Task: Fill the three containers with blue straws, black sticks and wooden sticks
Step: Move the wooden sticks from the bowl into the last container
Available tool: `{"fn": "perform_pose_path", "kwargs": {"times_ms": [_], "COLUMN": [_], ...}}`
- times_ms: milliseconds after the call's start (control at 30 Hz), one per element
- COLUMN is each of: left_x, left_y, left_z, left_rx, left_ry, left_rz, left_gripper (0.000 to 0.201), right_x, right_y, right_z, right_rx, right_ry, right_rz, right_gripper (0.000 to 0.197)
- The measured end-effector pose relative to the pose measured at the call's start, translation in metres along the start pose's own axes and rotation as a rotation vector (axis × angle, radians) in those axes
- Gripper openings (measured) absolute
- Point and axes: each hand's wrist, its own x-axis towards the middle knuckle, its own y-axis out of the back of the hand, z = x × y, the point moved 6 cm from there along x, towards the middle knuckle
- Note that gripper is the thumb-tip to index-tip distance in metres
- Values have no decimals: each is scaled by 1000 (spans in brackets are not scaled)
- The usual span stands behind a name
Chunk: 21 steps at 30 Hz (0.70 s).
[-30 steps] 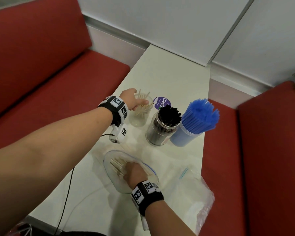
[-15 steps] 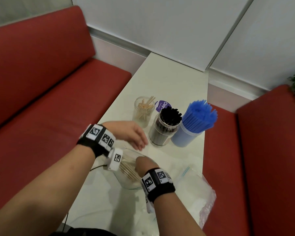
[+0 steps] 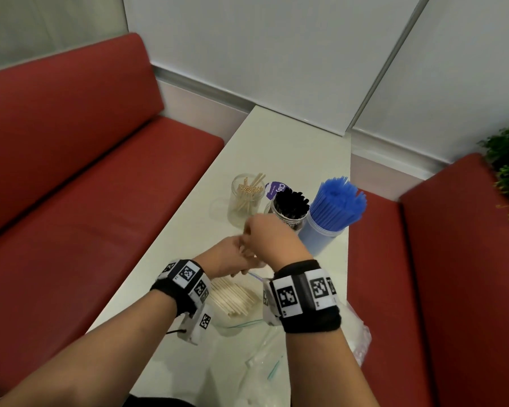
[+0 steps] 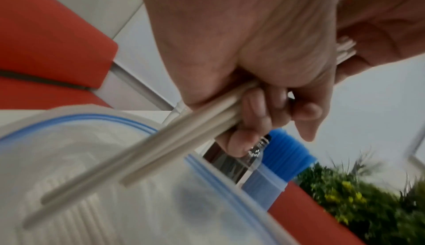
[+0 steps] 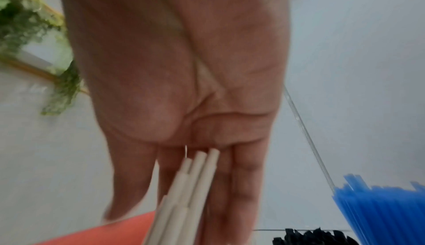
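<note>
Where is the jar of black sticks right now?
In the head view, the black sticks jar stands mid-table between the wooden sticks jar and blue straws, just beyond the right hand.

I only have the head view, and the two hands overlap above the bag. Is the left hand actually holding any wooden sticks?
Observer: Yes. The left wrist view shows the left hand with its fingers curled round a small bundle of wooden sticks. Their free ends hang over the open zip bag.
Operator: Is the right hand gripping them too?
Observer: No. In the right wrist view the right hand has straight fingers, and the sticks' other ends lie along them.
</note>
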Motion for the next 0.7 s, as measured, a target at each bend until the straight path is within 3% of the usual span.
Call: {"fn": "perform_pose_path", "kwargs": {"times_ms": [100,167,233,300,367,433,567,633,700], "left_x": [0,1,-1,-9,-15,-19,-24,-23,-23], "left_y": [3,8,15,25,39,47,51,49,47], "left_z": [24,37,46,53,60,75,105,112,114], "left_rx": [-97,-70,-186,-391,-510,-569,-652,-664,-632], "left_ry": [-37,-25,-25,-83,-144,-218,-349,-377,-387], "left_rz": [42,124,148,112,102,77,56,65,65], "left_gripper": [32,36,32,28,35,38,46,47,46], "right_x": [-9,-11,-11,-11,-8,-1,8,6,5], "right_y": [32,30,24,24,16,-8,-70,-91,-95], "right_z": [-10,-17,-12,10,35,48,32,15,2], "right_rx": [289,393,700,1031,1213,1370,1611,1709,1822], "right_ry": [132,209,263,258,149,-20,-280,-314,-269], "right_rz": [308,311,335,485,578,469,-73,-283,-387], "right_gripper": [38,43,37,36,40,49,69,70,63]}}
